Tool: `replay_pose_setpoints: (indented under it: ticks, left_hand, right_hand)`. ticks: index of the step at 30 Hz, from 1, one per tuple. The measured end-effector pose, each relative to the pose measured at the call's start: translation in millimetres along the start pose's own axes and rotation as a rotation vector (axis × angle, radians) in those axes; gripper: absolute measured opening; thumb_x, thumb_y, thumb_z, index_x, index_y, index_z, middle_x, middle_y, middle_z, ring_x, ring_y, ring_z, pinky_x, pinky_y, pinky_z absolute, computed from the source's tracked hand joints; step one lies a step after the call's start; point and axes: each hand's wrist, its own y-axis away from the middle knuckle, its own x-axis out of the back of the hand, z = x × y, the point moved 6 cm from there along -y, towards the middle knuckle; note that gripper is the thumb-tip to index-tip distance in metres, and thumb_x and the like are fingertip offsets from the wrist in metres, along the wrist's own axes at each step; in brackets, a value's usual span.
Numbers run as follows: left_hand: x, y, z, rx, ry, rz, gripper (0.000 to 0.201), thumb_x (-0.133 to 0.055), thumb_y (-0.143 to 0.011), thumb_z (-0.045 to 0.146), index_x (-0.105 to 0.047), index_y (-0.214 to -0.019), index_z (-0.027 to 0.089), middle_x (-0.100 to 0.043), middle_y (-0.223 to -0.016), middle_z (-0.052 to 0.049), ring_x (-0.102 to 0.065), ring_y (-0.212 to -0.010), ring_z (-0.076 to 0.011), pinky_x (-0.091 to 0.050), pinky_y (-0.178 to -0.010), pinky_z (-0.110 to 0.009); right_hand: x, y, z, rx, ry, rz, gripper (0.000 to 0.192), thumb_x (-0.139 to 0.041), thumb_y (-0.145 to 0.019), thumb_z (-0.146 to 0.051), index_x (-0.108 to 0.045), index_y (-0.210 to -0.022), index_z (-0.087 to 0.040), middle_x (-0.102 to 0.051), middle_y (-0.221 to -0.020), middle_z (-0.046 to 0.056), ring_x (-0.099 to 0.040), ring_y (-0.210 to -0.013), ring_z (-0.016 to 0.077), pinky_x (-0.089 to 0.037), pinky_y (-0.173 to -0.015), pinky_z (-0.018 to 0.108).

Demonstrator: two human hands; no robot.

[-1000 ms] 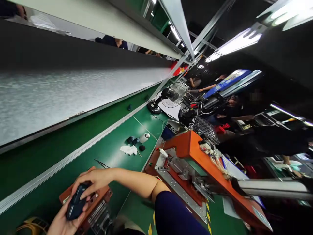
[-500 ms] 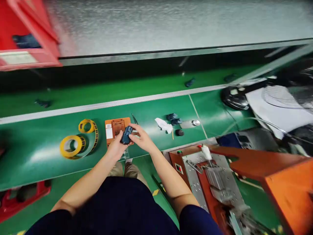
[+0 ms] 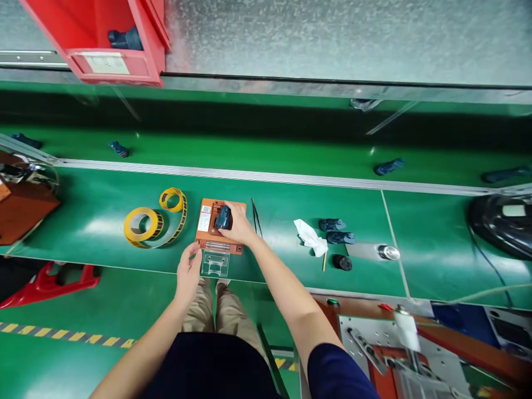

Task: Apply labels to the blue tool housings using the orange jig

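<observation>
An orange-brown fixture block (image 3: 208, 235) lies on the green bench (image 3: 274, 221) in front of me. My right hand (image 3: 238, 226) presses a small dark blue plastic part (image 3: 223, 217) down onto the block, fingers wrapped over it. My left hand (image 3: 188, 271) hovers at the bench's front edge, fingers apart, next to a clear plastic piece (image 3: 215, 264) below the block. It holds nothing.
Yellow tape rolls (image 3: 153, 219) lie left of the block, tweezers (image 3: 255, 217) to its right. Further right are a white wipe (image 3: 310, 237), two dark blue parts (image 3: 336, 231), a black cap (image 3: 342, 262) and a metal cylinder (image 3: 374, 252). Loose parts ride the belt (image 3: 249, 155). A red bin (image 3: 112, 39) hangs above.
The camera has swung from a sideways view to looking down at the bench. The dark blue part went from both hands onto the block; my left hand let go and drew back.
</observation>
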Motion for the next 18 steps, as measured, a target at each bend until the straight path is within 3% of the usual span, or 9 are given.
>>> replay_pose_setpoints:
  ticks: [3,6,9,12,15,18]
  left_hand:
    - [6.0,-3,-35,0.043,-0.102,-0.014,0.055,-0.066,-0.084,0.059,-0.057,-0.123,0.022,-0.059,-0.133,-0.015,-0.056,-0.125,-0.0288,-0.045,-0.108,-0.045]
    - [-4.7,-2,-61,0.121,-0.069,-0.161,0.066,-0.067,-0.083,0.06,-0.044,-0.132,0.022,-0.063,-0.124,-0.015,-0.063,-0.115,-0.027,-0.05,-0.1,-0.045]
    - [-12.2,5,-61,0.158,0.008,-0.316,0.07,-0.065,-0.087,0.057,-0.031,-0.138,0.023,-0.07,-0.104,-0.008,-0.069,-0.098,-0.0221,-0.052,-0.093,-0.041]
    - [-3.2,12,-40,0.197,0.101,-0.323,0.058,-0.064,-0.09,0.054,-0.04,-0.134,0.024,-0.07,-0.094,-0.004,-0.07,-0.088,-0.0196,-0.052,-0.089,-0.037]
    - [0.0,11,-11,0.29,0.283,-0.392,0.049,-0.057,-0.093,0.058,-0.057,-0.122,0.018,-0.07,-0.1,-0.009,-0.07,-0.086,-0.0215,-0.055,-0.083,-0.036]
    - [-12.2,-5,17,0.354,0.44,-0.495,0.059,-0.049,-0.095,0.063,-0.056,-0.129,0.016,-0.071,-0.107,-0.015,-0.07,-0.092,-0.026,-0.057,-0.076,-0.037]
  right_hand:
    - [-4,-20,16,0.031,-0.004,-0.058,0.095,-0.079,-0.068,-0.027,-0.034,-0.15,-0.013,-0.047,-0.145,0.018,-0.036,-0.135,0.0356,-0.033,-0.115,0.057]
    - [-11,-20,26,0.075,-0.007,-0.104,0.095,-0.08,-0.071,-0.033,-0.034,-0.152,-0.017,-0.045,-0.151,0.014,-0.032,-0.14,0.0348,-0.03,-0.118,0.056]
    - [-20,-12,30,0.131,0.04,-0.15,0.098,-0.078,-0.077,-0.051,-0.03,-0.156,-0.019,-0.033,-0.162,0.013,-0.022,-0.148,0.0355,-0.023,-0.122,0.056]
    - [-23,-5,31,0.163,0.111,-0.12,0.085,-0.062,-0.089,-0.06,-0.03,-0.157,-0.021,-0.023,-0.166,0.013,-0.015,-0.153,0.034,-0.02,-0.123,0.056]
    - [-12,8,38,0.123,0.156,0.077,0.058,-0.046,-0.099,-0.051,-0.042,-0.151,-0.026,-0.038,-0.16,0.011,-0.023,-0.15,0.0309,-0.025,-0.121,0.055]
    - [10,40,64,-0.108,0.244,0.48,0.046,-0.043,-0.1,-0.045,-0.056,-0.137,-0.021,-0.058,-0.135,0.015,-0.045,-0.132,0.0309,-0.033,-0.112,0.055]
